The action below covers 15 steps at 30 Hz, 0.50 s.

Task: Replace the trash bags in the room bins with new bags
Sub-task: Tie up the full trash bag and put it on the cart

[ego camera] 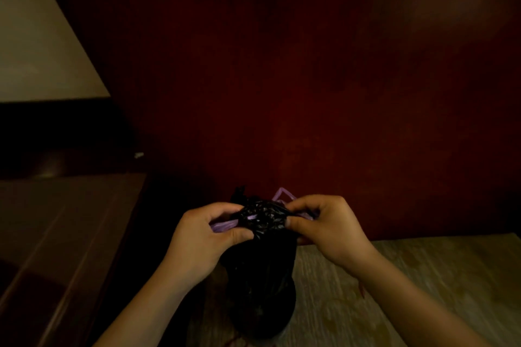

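Note:
A black trash bag (260, 270) hangs upright at the bottom centre, its top bunched together. Purple drawstrings (224, 225) come out on both sides of the gathered neck. My left hand (203, 236) pinches the purple string on the left side of the neck. My right hand (324, 229) grips the string and bag top on the right, where a purple loop (282, 194) sticks up behind the fingers. The bag's lower part is dark and hard to make out. No bin is visible.
A dark red wall (282, 79) fills the background. Dark wooden furniture (62, 234) stands at the left. Pale wood-grain floor (408, 276) lies at the lower right. A cream surface (33, 36) shows at the upper left.

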Each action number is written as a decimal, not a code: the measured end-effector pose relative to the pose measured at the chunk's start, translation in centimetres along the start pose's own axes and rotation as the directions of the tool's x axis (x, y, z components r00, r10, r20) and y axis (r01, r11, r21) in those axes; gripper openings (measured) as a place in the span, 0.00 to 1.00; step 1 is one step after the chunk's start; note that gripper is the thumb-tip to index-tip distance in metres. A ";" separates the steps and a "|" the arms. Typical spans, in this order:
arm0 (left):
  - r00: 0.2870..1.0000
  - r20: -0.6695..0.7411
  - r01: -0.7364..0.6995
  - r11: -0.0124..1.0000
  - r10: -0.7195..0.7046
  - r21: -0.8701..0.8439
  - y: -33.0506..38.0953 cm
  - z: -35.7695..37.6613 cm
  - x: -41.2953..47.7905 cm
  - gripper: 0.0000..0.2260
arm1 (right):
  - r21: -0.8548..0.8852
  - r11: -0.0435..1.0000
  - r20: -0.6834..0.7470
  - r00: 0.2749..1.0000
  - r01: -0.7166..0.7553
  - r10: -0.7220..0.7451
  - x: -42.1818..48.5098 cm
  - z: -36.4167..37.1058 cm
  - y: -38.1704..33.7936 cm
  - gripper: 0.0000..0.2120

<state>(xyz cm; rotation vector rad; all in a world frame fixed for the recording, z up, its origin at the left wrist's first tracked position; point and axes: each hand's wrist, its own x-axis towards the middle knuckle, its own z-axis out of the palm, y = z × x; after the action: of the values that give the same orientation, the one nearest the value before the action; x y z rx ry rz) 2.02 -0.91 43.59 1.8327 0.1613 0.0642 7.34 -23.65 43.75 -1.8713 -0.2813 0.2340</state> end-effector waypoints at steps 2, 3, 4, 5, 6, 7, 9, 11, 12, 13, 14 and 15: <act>1.000 0.007 -0.009 1.000 0.009 -0.024 4.1 -0.5 -0.9 0.18 | 0.069 0.997 -0.006 1.000 -0.023 0.024 -1.3 -2.0 -3.9 0.07; 1.000 0.007 -0.013 0.999 0.013 -0.041 6.2 -0.7 -1.4 0.18 | 0.097 0.995 -0.012 0.999 -0.032 0.033 -1.9 -3.0 -5.8 0.07; 1.000 0.008 -0.015 0.998 0.015 -0.061 8.3 -0.7 -1.9 0.17 | 0.116 0.992 -0.018 0.999 -0.039 0.041 -2.7 -4.0 -7.8 0.07; 1.000 0.014 -0.013 0.997 0.014 -0.082 10.4 -0.6 -2.5 0.15 | 0.136 0.990 -0.025 0.998 -0.046 0.050 -3.5 -4.9 -9.6 0.07; 1.000 0.024 -0.008 0.995 0.011 -0.103 12.4 -0.6 -3.1 0.14 | 0.157 0.986 -0.034 0.998 -0.051 0.057 -4.3 -5.8 -11.4 0.06; 0.999 0.036 -0.002 0.992 0.007 -0.124 14.4 -0.4 -3.7 0.14 | 0.179 0.982 -0.046 0.997 -0.054 0.064 -5.2 -6.7 -13.1 0.04; 0.998 0.058 0.002 0.988 0.007 -0.156 18.4 -0.2 -4.9 0.16 | 0.217 0.975 -0.081 0.994 -0.051 0.070 -7.0 -8.5 -16.2 0.07; 0.997 0.074 0.005 0.984 0.008 -0.176 21.8 0.3 -6.0 0.16 | 0.261 0.964 -0.112 0.991 -0.044 0.076 -8.6 -10.4 -18.7 0.08; 0.997 0.079 0.003 0.984 0.011 -0.179 23.4 0.7 -6.5 0.15 | 0.281 0.959 -0.123 0.989 -0.040 0.077 -9.3 -11.3 -19.7 0.08; 0.996 0.085 0.002 0.983 0.014 -0.183 24.8 1.1 -7.1 0.14 | 0.302 0.953 -0.125 0.989 -0.036 0.077 -10.2 -12.2 -20.7 0.08; 0.996 0.092 0.001 0.982 0.016 -0.191 26.2 1.5 -7.6 0.13 | 0.321 0.946 -0.127 0.989 -0.032 0.076 -11.0 -13.1 -21.5 0.08; 0.995 0.100 0.006 0.980 0.014 -0.199 27.4 2.0 -8.1 0.12 | 0.333 0.942 -0.129 0.989 -0.031 0.078 -11.8 -13.9 -22.3 0.07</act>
<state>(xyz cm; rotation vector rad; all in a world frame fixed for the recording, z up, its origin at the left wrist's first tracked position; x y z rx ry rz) -3.62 -11.06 69.78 1.6323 0.0769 -0.0090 -1.42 -33.14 69.46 -1.5541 -0.0856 0.1741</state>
